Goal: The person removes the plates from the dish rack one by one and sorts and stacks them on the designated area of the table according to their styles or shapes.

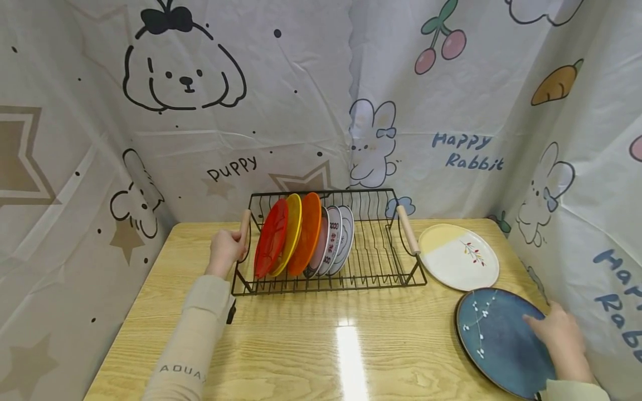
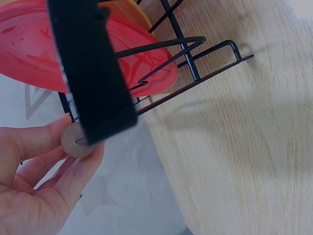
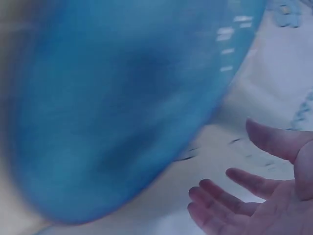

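My left hand (image 1: 224,252) grips the wooden handle (image 1: 244,227) on the left end of a black wire dish rack (image 1: 326,289). In the left wrist view, thumb and fingers curl round the handle's round end (image 2: 77,140). Upright in the rack stand a red plate (image 1: 271,239), a yellow plate (image 1: 297,214), an orange plate (image 1: 308,234) and several white patterned ones (image 1: 346,239). My right hand (image 1: 560,337) is at the right edge of a blue plate (image 1: 501,340) with white sprigs. The right wrist view shows its fingers spread, beside the plate and holding nothing.
A second rim shows under the blue plate. Behind it lies a cream and yellow plate (image 1: 458,259), close to the rack's right wooden handle (image 1: 408,231). Printed cloth (image 1: 301,111) hangs behind and at both sides of the wooden table (image 1: 281,345).
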Demonstrator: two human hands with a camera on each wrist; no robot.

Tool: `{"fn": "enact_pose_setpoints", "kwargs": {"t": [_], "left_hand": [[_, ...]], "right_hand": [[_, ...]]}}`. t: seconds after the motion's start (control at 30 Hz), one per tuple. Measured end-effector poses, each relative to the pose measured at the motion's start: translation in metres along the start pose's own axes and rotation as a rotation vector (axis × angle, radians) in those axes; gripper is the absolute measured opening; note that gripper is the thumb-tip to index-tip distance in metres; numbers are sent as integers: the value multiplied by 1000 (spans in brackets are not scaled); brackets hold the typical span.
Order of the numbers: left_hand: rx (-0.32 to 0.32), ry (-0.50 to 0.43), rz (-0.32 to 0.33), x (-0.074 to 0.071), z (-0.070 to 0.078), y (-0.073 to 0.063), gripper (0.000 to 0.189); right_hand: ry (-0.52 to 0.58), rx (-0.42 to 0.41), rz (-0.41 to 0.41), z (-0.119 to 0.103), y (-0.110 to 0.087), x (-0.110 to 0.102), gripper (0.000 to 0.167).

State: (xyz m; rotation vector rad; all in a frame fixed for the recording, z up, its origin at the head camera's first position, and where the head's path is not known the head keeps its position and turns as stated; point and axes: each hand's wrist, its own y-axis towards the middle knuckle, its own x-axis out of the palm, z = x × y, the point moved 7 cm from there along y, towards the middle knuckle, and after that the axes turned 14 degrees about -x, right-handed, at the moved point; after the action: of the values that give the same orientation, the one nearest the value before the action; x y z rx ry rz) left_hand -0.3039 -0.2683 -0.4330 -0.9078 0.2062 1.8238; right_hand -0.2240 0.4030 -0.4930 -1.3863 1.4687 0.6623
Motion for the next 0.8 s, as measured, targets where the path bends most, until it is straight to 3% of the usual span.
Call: {"fn": "enact_pose_setpoints", "kwargs": {"t": [0.2,0.5,0.63,0.8], "left_hand": [[11,20,2,1,1,-1,32],[10,36,10,1,0,1,32],[23,59,28,0,0,3,30],[32,58,23,1,1,3,31]], "right_hand": [[58,-274,151,-72,17,-29,69],[111,-482,217,-162,44,-51,65],[148,-594,207,-194,57,-48,62],[192,-702,108,-229,71,-33,60]]}}
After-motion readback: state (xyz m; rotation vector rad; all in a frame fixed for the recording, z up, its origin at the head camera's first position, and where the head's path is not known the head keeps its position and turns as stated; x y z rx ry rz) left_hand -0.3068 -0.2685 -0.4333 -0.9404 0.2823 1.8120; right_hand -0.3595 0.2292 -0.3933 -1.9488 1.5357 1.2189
